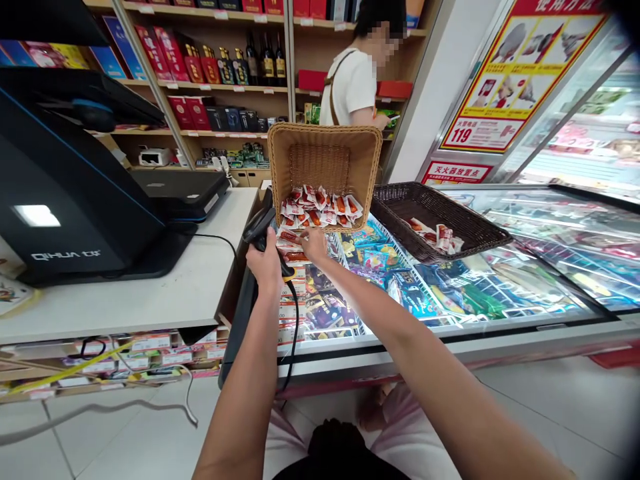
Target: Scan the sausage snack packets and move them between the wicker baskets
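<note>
Left hand [265, 267] wrapped round a black barcode scanner [258, 230]; right hand [315, 245] with fingers partly bent, tips drawn in at a small sausage packet [287, 236] — pinched or merely touched, I cannot tell — which lies over the freezer [450, 348], just below the tan basket [320, 153]. Work looks part-way along, to my judgement: a couple of packets lie outside that basket near the scanner, a larger pile [314, 219] inside it, a smaller cluster [444, 239] in the dark basket [465, 217]. Nothing visible marks which packets are finished with, so what remains cannot be counted.
</note>
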{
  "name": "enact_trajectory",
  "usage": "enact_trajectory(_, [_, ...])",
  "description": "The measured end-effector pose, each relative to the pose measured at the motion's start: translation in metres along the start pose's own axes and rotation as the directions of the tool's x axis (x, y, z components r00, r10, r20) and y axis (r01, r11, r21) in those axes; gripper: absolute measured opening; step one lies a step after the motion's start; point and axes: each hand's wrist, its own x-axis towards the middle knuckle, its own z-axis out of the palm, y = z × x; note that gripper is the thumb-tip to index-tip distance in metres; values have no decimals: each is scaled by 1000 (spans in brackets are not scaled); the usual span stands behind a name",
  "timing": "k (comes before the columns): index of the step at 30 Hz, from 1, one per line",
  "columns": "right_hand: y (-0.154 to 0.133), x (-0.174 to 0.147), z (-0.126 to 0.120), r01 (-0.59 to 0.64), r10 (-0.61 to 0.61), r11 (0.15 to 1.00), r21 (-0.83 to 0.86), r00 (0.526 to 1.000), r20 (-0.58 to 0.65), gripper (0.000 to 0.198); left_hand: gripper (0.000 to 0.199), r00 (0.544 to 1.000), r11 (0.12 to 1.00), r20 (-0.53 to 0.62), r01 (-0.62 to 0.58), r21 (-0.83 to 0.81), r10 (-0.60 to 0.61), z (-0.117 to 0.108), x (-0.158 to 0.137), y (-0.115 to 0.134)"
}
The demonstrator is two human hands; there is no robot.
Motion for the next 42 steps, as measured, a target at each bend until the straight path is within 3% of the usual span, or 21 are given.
enact_trajectory(3, [15, -1, -18, 73, -67, 987, 141, 997, -47, 12, 48, 999, 999, 36, -7, 50, 5, 2, -1, -6])
enact_trajectory(6, [36, -6, -49, 164, -129, 971, 173, 971, -199, 13, 50, 992, 991, 122, -32, 128, 17, 4, -6, -11])
enact_trajectory(9, [64, -15, -86, 283, -226, 953, 105, 900, -372, 14, 48, 965, 968, 262, -94, 234, 30, 9, -16, -13])
enact_trajectory(12, [91, -27, -113, 392, -342, 920, 0, 802, -491, 18, 47, 901, 940, 434, -135, 312, -15, 13, -28, -15])
enact_trajectory(15, [110, -33, -124, 450, -401, 891, -63, 714, -573, 24, 47, 822, 918, 567, -192, 346, -42, 16, -36, -19])
enact_trajectory(18, [116, -33, -125, 460, -410, 884, -81, 681, -607, 26, 49, 791, 881, 611, -263, 394, -38, 16, -38, -21])
enact_trajectory(32, [111, -33, -126, 440, -383, 896, -61, 696, -608, 25, 51, 758, 883, 650, -262, 389, -62, 16, -43, -18])
enact_trajectory(37, [107, -34, -139, 291, -278, 953, -78, 747, -604, 24, 50, 773, 898, 630, -224, 379, -74, 16, -44, -18])
enact_trajectory(39, [109, -33, -155, 194, -202, 977, -86, 725, -658, 21, 49, 788, 905, 611, -207, 371, -70, 16, -43, -16])
enact_trajectory(42, [120, -30, -186, 51, -79, 997, -60, 617, -783, 17, 50, 834, 928, 546, -142, 344, -75, 14, -37, -10])
